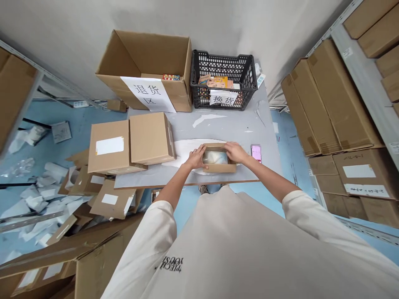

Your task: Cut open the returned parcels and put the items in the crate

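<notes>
A small open cardboard box (220, 168) stands near the front edge of the table. Inside it lies something whitish and bluish in what looks like clear plastic wrap (215, 157); its kind cannot be made out. My left hand (196, 158) grips the box's left side, thumb toward the front and fingers at the back corner. At the right rear corner, my right hand (237, 153) closes over the rim, its fingertips partly hidden. White paper (183, 153) lies beneath and left of the box. A phone with a pink screen (256, 153) rests to the right.
Two closed cartons (151, 137) stand on the table's left. Behind are a large open carton (182, 93) and a black plastic crate (249, 93) with small packages. Shelved boxes (339, 99) flank the right. Discarded cartons (110, 199) and crumpled paper (34, 199) cover the left floor.
</notes>
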### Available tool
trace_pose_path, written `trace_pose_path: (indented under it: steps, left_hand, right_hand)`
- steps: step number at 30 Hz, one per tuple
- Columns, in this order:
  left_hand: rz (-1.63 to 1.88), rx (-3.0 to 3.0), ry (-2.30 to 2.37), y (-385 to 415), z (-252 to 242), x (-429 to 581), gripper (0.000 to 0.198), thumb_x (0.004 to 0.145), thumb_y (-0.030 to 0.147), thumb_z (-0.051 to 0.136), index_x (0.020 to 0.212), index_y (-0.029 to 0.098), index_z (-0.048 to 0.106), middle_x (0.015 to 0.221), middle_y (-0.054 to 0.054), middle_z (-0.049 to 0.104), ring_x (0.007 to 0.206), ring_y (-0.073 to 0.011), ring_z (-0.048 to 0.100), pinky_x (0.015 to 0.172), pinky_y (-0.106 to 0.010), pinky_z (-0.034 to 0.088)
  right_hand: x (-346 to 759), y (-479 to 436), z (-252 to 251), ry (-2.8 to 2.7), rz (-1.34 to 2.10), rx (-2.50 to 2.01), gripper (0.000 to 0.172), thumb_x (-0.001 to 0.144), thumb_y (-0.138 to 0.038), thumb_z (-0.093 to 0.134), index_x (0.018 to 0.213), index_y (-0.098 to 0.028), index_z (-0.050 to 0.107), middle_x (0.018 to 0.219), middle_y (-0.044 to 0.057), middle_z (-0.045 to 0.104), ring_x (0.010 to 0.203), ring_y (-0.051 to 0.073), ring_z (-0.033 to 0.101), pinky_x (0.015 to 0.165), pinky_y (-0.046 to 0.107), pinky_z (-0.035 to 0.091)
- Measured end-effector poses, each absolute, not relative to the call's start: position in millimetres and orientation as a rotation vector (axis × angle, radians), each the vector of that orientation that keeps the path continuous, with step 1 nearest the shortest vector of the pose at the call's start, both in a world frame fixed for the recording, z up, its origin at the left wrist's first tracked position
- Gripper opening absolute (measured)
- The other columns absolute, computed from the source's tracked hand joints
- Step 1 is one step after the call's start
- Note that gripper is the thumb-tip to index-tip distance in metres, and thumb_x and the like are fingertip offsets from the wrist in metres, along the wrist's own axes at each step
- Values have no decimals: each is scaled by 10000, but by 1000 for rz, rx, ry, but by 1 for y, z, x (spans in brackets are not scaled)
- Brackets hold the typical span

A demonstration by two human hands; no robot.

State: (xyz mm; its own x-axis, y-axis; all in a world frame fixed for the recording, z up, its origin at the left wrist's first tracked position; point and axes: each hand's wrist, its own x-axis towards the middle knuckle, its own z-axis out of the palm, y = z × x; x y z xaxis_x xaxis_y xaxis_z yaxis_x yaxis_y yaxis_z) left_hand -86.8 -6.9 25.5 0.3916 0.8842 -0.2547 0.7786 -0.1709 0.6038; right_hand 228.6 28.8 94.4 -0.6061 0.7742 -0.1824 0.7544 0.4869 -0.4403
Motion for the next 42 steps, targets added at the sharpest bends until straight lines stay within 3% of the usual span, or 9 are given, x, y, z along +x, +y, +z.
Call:
trace_pose_path:
  steps: [5,12,23,26,29,35,42]
  left_hand:
    - [156,1969,1429,-11,27,-82,1452,585,581,1058,1804,337,306,1884,-197,248,1541,-541,504,1215,-625,431]
    - [47,1971,1439,-17,36,-74,1452,678,604,1012,1838,285,199,1909,-205,156,1595,-524,437,1259,-605,385]
    - [-114,1961,1439,-20,63,-71,1513,748,677,954,1852,304,-11,1926,-186,59,1621,-478,414,1288,-560,344]
    - [-119,1969,1448,-21,64,-71,1498,756,625,964,1852,309,-6,1927,-178,62,1618,-476,418,1284,-553,349]
    - [-128,1980,1462,-20,61,-71,1474,755,566,977,1853,298,31,1925,-184,74,1612,-474,425,1275,-543,359]
    - [-121,2019,1474,-18,54,-74,1492,722,542,997,1850,300,51,1923,-186,89,1596,-485,440,1239,-535,400]
    - [-132,2041,1472,-15,58,-77,1482,733,573,988,1846,329,40,1921,-187,100,1579,-499,462,1227,-553,411]
  right_hand:
    - [166,40,74,-3131,896,-1054,415,942,-102,612,1283,-212,822,1262,159,811,1206,329,740,1099,448,546]
    - [139,41,22,-3261,783,-767,328,941,-73,657,1178,-234,818,1429,126,778,1468,266,619,1279,485,424]
    - [132,50,-7,-3418,612,-552,401,986,-51,601,1319,-153,800,1463,150,764,1514,275,592,1377,484,307]
    - [132,51,-2,-3383,689,-594,391,950,-32,619,1258,-178,810,1447,121,775,1474,251,622,1347,466,341]
    - [137,51,10,-3368,789,-677,323,922,-30,646,1131,-193,831,1276,124,830,1330,255,701,1276,441,397]
    - [152,46,51,-3455,606,-653,249,960,-71,643,1086,-189,823,1050,134,852,1106,276,743,1170,438,399]
    - [196,70,126,-3014,682,-1029,247,927,-150,738,1161,-197,801,1064,157,838,1144,334,729,1147,475,378]
